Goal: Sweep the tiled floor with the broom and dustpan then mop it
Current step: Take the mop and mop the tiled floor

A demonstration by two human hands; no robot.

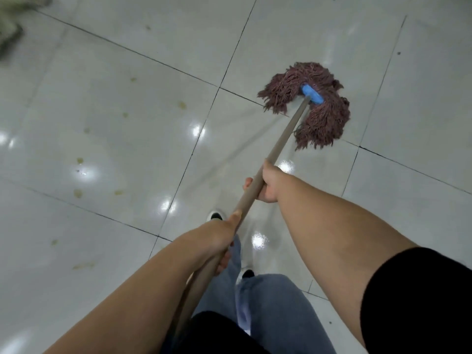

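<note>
Gripping one mop; two hands

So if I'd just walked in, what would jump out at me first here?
Probably the reddish-brown string mop head with its blue clamp, splayed on the glossy white tiled floor at upper right. Next, the two bare arms in the foreground: the right hand grips the wooden handle farther down, the left hand nearer the body. Yellowish stains dot the tiles at left.
</note>
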